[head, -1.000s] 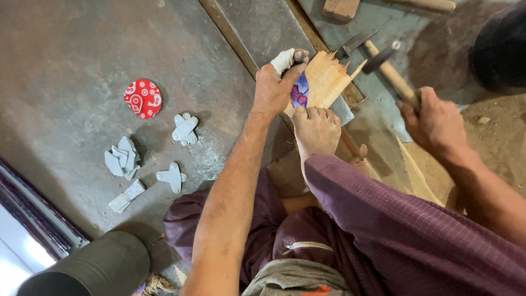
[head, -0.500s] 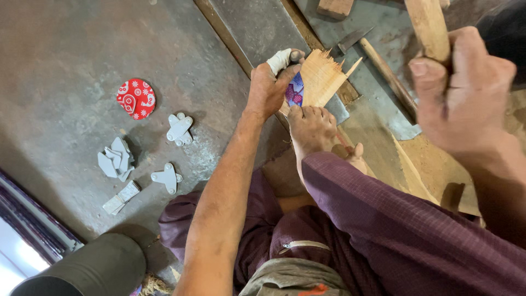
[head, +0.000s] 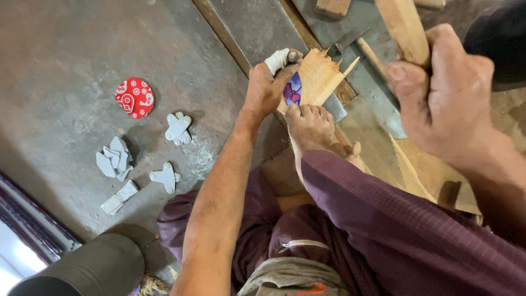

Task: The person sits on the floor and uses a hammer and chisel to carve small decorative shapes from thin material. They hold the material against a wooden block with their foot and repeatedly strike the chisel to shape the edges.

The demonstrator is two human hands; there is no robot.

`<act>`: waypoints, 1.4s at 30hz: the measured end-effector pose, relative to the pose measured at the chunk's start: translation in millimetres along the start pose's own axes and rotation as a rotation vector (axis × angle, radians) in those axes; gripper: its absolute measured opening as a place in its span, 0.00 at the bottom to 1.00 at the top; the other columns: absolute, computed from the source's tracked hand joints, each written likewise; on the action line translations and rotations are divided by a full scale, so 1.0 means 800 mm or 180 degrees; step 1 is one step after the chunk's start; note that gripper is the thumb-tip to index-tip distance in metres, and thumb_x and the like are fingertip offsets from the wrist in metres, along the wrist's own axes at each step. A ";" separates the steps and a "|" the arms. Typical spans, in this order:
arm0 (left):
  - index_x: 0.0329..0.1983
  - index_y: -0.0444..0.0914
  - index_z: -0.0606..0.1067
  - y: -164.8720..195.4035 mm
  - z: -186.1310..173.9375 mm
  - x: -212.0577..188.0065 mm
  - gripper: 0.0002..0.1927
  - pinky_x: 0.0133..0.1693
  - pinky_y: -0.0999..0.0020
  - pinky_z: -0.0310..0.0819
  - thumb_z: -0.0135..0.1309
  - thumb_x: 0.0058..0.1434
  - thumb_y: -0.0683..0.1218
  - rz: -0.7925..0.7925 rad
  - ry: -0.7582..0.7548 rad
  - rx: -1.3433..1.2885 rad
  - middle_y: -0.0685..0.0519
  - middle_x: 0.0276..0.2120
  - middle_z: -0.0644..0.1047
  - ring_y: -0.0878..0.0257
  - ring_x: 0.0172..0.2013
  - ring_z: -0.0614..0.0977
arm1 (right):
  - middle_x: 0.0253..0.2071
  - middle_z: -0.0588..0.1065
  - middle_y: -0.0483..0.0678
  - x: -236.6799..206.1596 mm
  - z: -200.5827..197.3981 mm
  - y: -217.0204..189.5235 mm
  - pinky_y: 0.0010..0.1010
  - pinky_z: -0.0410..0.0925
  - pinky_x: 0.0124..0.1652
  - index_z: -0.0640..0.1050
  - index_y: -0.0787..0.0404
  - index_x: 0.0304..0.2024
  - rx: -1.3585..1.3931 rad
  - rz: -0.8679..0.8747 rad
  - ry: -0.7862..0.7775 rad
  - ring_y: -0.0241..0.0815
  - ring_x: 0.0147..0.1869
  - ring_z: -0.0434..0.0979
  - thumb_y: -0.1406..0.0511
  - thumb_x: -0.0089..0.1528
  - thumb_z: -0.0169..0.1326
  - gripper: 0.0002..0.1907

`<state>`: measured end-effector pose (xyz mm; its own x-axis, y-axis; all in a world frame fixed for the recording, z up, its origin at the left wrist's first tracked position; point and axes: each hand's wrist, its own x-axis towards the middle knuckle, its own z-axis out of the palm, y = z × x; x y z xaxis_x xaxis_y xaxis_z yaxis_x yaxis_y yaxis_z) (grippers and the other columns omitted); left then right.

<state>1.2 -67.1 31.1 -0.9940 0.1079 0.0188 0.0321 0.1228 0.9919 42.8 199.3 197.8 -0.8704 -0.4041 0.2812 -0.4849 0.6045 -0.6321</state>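
Observation:
My left hand [head: 267, 87], one finger wrapped in white, grips a small metal punch [head: 292, 56] set upright on a blue and purple patterned piece [head: 293, 90]. That piece lies on a splintered wooden block [head: 322, 74]. My bare foot [head: 309, 125] presses on the block's near edge, touching the hand. My right hand [head: 444, 93] is raised close to the camera at the upper right, closed around a thick wooden handle [head: 402, 26]. The handle's head is out of view.
A red patterned disc [head: 134, 98] and several grey cut-out shapes [head: 178, 129] lie on the grey floor to the left. A hammer [head: 356, 43] rests behind the block. A dark cylinder [head: 82, 268] stands at the bottom left. Wood planks [head: 433, 175] lie at the right.
My right hand has swung the wooden handle up from low at the right to high and near the camera. The left hand and foot stay on the block.

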 end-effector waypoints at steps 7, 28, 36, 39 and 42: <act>0.52 0.35 0.79 0.016 -0.003 -0.001 0.12 0.44 0.72 0.78 0.58 0.67 0.40 0.0018 -0.0115 0.0685 0.53 0.37 0.83 0.72 0.38 0.81 | 0.12 0.66 0.49 0.013 0.030 0.006 0.34 0.58 0.13 0.66 0.64 0.36 -0.0802 0.1066 -0.1520 0.40 0.10 0.63 0.57 0.73 0.45 0.17; 0.51 0.35 0.79 0.007 -0.005 -0.003 0.10 0.46 0.71 0.79 0.58 0.68 0.41 0.0175 -0.0139 0.0140 0.54 0.38 0.84 0.74 0.41 0.78 | 0.22 0.66 0.46 -0.005 -0.017 0.011 0.25 0.59 0.17 0.66 0.67 0.45 -0.0054 -0.0077 -0.0051 0.34 0.18 0.65 0.56 0.76 0.39 0.18; 0.55 0.36 0.79 0.014 -0.005 -0.007 0.14 0.45 0.70 0.78 0.58 0.66 0.42 0.0095 -0.0275 0.0721 0.50 0.40 0.84 0.71 0.39 0.83 | 0.14 0.63 0.45 0.012 0.033 -0.005 0.32 0.55 0.10 0.66 0.65 0.37 -0.0844 0.1536 -0.1717 0.38 0.12 0.59 0.56 0.74 0.41 0.19; 0.53 0.35 0.79 0.012 -0.004 -0.005 0.14 0.46 0.70 0.79 0.60 0.65 0.42 0.0025 -0.0189 0.0498 0.50 0.41 0.85 0.71 0.40 0.82 | 0.14 0.62 0.45 0.007 0.009 0.002 0.32 0.53 0.08 0.65 0.64 0.36 -0.0357 0.1802 -0.1389 0.38 0.10 0.57 0.56 0.72 0.41 0.18; 0.54 0.34 0.78 0.008 -0.004 -0.004 0.14 0.48 0.70 0.80 0.59 0.66 0.41 0.0143 -0.0143 0.0198 0.49 0.42 0.86 0.71 0.43 0.81 | 0.22 0.64 0.43 -0.013 -0.012 0.015 0.24 0.55 0.15 0.66 0.64 0.43 -0.0287 0.0159 -0.0399 0.30 0.15 0.61 0.58 0.80 0.40 0.17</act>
<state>4.6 -69.6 37.7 -0.9858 0.1585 0.0562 0.0845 0.1779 0.9804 44.8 217.1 194.0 -0.8789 -0.4511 0.1552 -0.4518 0.6828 -0.5741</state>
